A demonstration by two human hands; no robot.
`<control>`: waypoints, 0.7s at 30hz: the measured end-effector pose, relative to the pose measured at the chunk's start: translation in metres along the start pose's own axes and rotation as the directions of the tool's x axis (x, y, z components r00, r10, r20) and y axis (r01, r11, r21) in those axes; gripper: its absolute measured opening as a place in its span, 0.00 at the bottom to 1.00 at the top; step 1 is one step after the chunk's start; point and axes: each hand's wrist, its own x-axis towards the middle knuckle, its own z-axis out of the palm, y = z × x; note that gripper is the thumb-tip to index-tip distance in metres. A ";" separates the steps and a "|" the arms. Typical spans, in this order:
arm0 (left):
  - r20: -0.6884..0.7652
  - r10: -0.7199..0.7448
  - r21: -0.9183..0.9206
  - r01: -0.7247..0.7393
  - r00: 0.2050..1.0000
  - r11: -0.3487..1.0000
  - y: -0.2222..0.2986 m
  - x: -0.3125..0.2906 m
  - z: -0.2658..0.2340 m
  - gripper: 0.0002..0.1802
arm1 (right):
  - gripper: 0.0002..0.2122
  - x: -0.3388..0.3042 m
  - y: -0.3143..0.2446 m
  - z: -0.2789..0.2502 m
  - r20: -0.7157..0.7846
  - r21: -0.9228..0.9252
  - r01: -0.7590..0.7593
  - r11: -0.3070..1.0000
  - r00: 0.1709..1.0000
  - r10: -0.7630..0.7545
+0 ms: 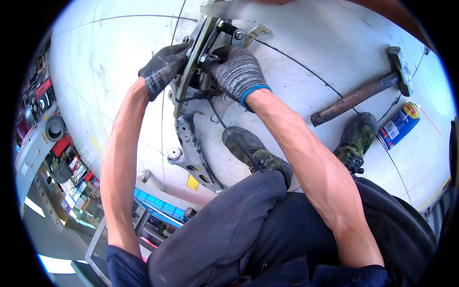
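A steel assembly of long plates, bolts and brackets stands on the floor in front of me. A grey, curved metal arm with holes extends from it toward me. My left hand, in a dark knit glove, grips the assembly's left side, its fingertips partly hidden behind the plates. My right hand, in a grey striped glove with a blue cuff, is closed at the right side near a bolt. Whatever its fingers hold is hidden. A thin dark cable runs from beneath the assembly toward my knee.
To the right lie a hammer with a worn handle and a blue spray can with a yellow top. My boots flank the work area. At left are a blue tray and cluttered shelves. A blurred pale shape crosses the top.
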 end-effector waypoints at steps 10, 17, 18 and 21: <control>0.202 -0.039 0.234 -0.010 0.979 0.972 0.014 0.001 -0.006 0.18 | 0.19 0.016 0.000 0.001 0.053 -0.218 0.004 0.976 0.999 0.008; 0.216 0.122 0.388 -0.199 0.969 0.900 -0.011 0.016 -0.014 0.14 | 0.17 0.005 -0.002 0.008 -0.015 -0.085 -0.033 0.996 0.999 0.032; 0.202 0.128 0.401 -0.201 0.971 0.894 -0.010 0.014 -0.011 0.14 | 0.17 0.004 -0.001 0.009 -0.008 -0.093 -0.041 0.995 0.999 0.040; 0.200 0.126 0.434 -0.203 0.972 0.878 0.015 0.011 -0.008 0.14 | 0.16 0.010 -0.002 0.008 -0.014 -0.136 -0.046 0.990 0.999 0.045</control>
